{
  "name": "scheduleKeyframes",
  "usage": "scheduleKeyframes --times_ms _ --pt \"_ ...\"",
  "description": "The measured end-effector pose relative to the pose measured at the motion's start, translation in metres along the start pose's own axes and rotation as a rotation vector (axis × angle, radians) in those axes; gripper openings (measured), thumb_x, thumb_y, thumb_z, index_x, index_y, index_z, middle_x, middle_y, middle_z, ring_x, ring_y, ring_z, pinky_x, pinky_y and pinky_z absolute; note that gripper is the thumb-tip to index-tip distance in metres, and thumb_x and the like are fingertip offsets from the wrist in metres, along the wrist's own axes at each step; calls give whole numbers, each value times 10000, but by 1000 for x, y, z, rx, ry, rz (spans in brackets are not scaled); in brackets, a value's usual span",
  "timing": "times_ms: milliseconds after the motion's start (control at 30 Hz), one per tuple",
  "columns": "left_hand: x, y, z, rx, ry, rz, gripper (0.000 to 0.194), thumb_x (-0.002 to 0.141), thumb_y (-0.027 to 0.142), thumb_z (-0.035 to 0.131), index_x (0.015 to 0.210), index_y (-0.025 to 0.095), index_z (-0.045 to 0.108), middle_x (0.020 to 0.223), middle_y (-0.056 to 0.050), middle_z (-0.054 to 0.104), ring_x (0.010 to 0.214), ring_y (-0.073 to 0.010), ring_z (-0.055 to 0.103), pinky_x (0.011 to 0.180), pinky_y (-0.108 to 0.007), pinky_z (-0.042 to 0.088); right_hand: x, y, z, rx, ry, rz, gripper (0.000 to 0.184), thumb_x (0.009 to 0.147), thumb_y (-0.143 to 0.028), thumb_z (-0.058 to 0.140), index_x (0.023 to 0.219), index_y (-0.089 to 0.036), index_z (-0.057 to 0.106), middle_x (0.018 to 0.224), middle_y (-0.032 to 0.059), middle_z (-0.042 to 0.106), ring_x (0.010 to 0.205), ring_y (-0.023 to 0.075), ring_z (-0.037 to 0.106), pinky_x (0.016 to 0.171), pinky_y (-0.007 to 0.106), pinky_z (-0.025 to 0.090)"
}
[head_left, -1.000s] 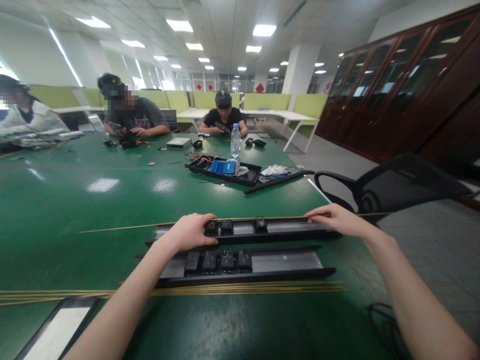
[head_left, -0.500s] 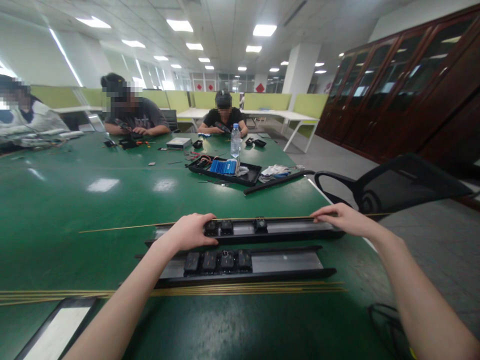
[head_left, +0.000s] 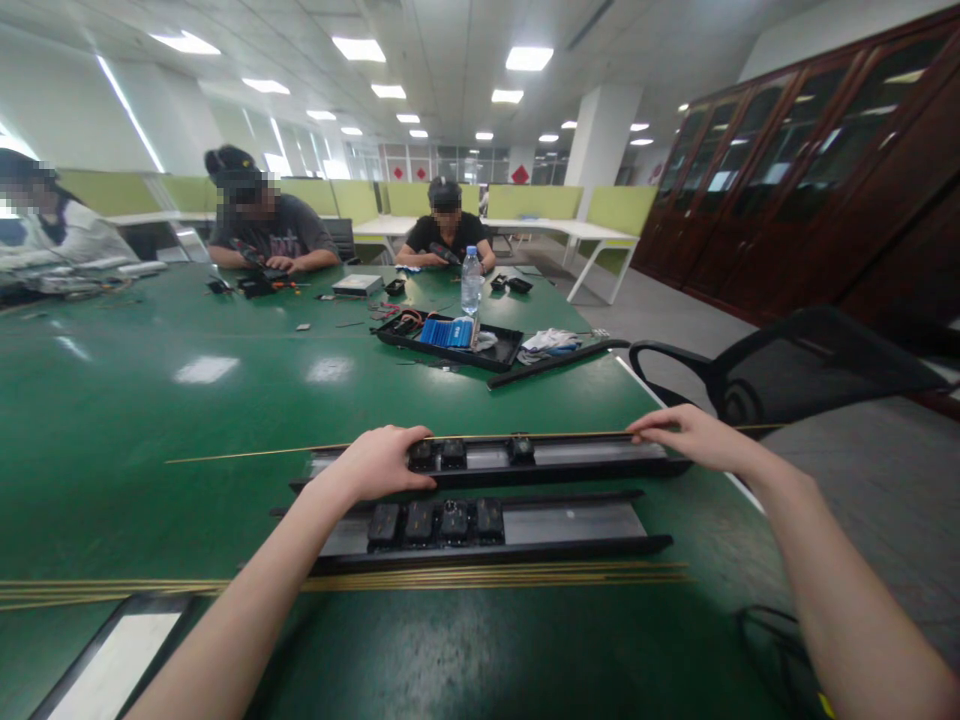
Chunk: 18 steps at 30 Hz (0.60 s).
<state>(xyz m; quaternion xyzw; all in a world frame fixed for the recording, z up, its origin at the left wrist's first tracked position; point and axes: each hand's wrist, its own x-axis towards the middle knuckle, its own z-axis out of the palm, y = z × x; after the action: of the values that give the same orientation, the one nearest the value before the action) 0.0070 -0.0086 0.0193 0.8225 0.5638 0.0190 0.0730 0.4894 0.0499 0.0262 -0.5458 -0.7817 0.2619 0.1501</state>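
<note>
My left hand (head_left: 385,463) is closed across the left part of the far black channel (head_left: 577,468), its fingers on the back edge and its thumb at the front. Several black blocks (head_left: 454,454) sit inside this channel. Along the back edge runs a long thin brass rod (head_left: 247,455), sticking out past both channel ends. At the right end, my right hand (head_left: 679,435) pinches the rod between thumb and fingers. Nearer to me lies a second black channel (head_left: 570,522), holding several black blocks (head_left: 454,522) on its silvery bottom.
More brass rods (head_left: 525,577) lie in front of the near channel. A black-framed panel (head_left: 120,655) is at the lower left. Beyond stand a black tray (head_left: 499,350), a water bottle (head_left: 470,280) and a black strip (head_left: 555,365). Several people sit across the green table (head_left: 225,400).
My right hand has shifted a little to the right along the far channel. The rod's left tip has moved slightly right too. My left hand stays in place.
</note>
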Motion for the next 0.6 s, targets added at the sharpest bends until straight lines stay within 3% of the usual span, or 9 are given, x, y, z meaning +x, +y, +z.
scheduleKeyframes --times_ms 367,600 --pt "-1 3 -3 -2 -4 -5 693 715 643 647 1302 283 567 1169 -77 714 1039 -300 673 864 -345 509 -4 -4 -5 -30 11 21 372 810 -496 613 973 -207 780 954 70 779 926 277 703 868 361 533" --pt "-2 3 -4 -14 -3 -9 677 717 633 653 1293 285 575 1160 -80 716 1026 -302 675 845 -351 514 -8 -4 -10 -25 21 65 393 786 -515 625 962 -203 787 956 92 778 940 316 701 899 426 534"
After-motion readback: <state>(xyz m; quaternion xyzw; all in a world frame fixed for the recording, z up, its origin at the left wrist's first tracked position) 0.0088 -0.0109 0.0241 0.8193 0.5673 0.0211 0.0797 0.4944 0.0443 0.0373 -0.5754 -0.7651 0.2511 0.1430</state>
